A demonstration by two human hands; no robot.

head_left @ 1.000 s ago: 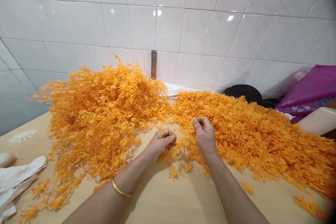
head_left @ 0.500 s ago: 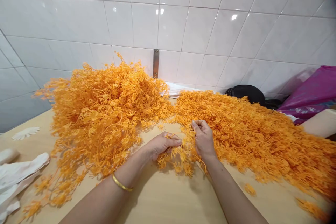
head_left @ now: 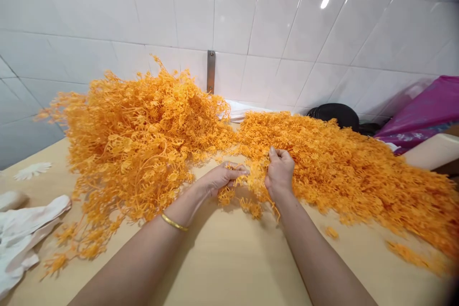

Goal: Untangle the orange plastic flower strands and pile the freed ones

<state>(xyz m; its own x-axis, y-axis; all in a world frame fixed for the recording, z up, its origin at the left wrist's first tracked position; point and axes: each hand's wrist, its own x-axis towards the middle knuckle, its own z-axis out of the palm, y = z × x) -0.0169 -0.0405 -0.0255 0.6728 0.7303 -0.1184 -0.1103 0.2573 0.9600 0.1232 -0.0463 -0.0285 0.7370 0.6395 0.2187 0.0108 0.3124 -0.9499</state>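
Observation:
Orange plastic flower sprigs (head_left: 251, 205) dangle between my two hands above the table. My left hand (head_left: 224, 178), with a gold bangle on its wrist, pinches part of them between thumb and fingers. To its right, my right hand (head_left: 281, 169) is raised and closed, thumb against the fingers, with stems hanging beside its palm. What its fingertips hold is too small to tell. A tall tangled heap of orange sprigs (head_left: 132, 143) stands at the left. A lower, wider heap of orange flower pieces (head_left: 344, 167) spreads to the right behind my right hand.
White cloth gloves (head_left: 28, 229) and a white flower-shaped piece (head_left: 33, 171) lie at the left of the table (head_left: 229, 263). Near the tiled wall are a black round item (head_left: 337, 115) and a purple bag (head_left: 423, 110). Loose orange pieces (head_left: 332, 233) lie at the right.
The camera view has shifted, so the wall and heaps sit higher in the picture. Both hands keep nearly the same closed pose, with the sprigs still between them.

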